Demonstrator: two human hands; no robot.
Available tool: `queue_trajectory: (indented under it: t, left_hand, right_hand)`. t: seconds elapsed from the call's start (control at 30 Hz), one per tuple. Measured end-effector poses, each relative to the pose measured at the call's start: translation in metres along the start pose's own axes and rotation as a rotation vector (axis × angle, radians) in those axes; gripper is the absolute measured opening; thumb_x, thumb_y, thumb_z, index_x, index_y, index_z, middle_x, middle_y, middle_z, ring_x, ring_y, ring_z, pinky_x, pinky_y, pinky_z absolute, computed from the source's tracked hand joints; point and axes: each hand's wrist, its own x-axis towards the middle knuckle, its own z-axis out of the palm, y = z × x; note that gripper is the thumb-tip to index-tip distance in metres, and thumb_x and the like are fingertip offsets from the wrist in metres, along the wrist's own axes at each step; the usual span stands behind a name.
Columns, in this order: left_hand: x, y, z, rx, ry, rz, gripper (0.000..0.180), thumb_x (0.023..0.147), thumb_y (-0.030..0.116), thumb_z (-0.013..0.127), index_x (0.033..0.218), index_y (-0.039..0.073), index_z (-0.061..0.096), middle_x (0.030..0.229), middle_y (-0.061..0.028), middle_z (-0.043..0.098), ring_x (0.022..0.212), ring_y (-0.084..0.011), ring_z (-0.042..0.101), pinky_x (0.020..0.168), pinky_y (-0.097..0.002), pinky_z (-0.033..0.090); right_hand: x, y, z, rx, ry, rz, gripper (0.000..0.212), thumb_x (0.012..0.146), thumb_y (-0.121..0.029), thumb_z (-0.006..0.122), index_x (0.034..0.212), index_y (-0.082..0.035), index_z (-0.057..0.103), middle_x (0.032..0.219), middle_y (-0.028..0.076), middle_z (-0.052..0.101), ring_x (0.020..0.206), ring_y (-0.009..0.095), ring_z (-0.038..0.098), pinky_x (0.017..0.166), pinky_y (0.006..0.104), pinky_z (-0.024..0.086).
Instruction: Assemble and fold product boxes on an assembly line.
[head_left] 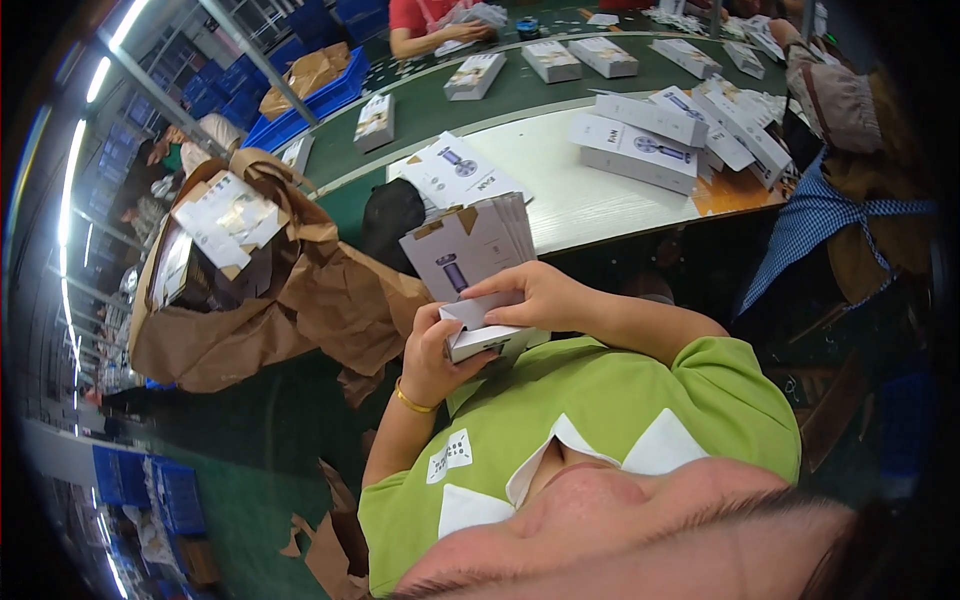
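Observation:
A small white carton with a dark print on its side is held in front of my chest. Wrapped round its left side is my left hand, with a yellow band on the wrist. My right hand grips the top with bent fingers, its fingertips at the end flaps. Whether anything lies inside the carton cannot be seen. Just beyond my hands stands a row of flattened white cartons with a purple fan picture, leaning together. Another flat carton lies on the white table behind them.
On the white table, folded cartons are piled at the right. A green conveyor carries several boxes. At left, a brown paper-lined container holds flat cartons. Co-workers sit across the belt and at the right.

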Motion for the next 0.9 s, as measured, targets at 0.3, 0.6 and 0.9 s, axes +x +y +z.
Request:
queue_trajectory:
  t: [0.3, 0.6, 0.9]
  left_hand:
    - [-0.016, -0.009, 0.004, -0.184, -0.001, -0.173, 0.080, 0.065, 0.019, 0.085, 0.128, 0.004, 0.039, 0.112, -0.0181, 0.053, 0.094, -0.0303, 0.058, 0.078, -0.0365, 0.050]
    - [-0.013, -0.022, 0.007, -0.133, 0.250, -0.402, 0.068, 0.084, 0.025, 0.066, 0.138, 0.000, 0.033, 0.141, -0.0197, 0.034, 0.128, -0.0328, 0.037, 0.106, -0.0408, 0.030]
    - [-0.013, -0.035, 0.034, 0.245, 0.083, -0.478, 0.082, 0.080, 0.020, 0.067, 0.143, -0.005, 0.022, 0.146, -0.0242, 0.026, 0.132, -0.0388, 0.027, 0.109, -0.0458, 0.021]
  right_hand:
    - [-0.013, -0.003, -0.014, -0.475, -0.111, -0.261, 0.064, 0.078, -0.027, 0.071, 0.136, -0.014, 0.047, 0.115, 0.018, 0.060, 0.097, 0.034, 0.062, 0.084, 0.0373, 0.049]
    - [-0.059, 0.027, -0.123, 0.185, 0.634, -0.274, 0.045, 0.083, -0.018, 0.067, 0.124, -0.006, 0.054, 0.104, 0.000, 0.059, 0.094, 0.008, 0.053, 0.083, 0.0238, 0.043]
    - [-0.125, 0.057, -0.303, 0.420, 1.839, -0.332, 0.054, 0.087, -0.035, 0.059, 0.124, 0.002, 0.046, 0.119, 0.018, 0.054, 0.107, 0.027, 0.054, 0.092, 0.0373, 0.045]
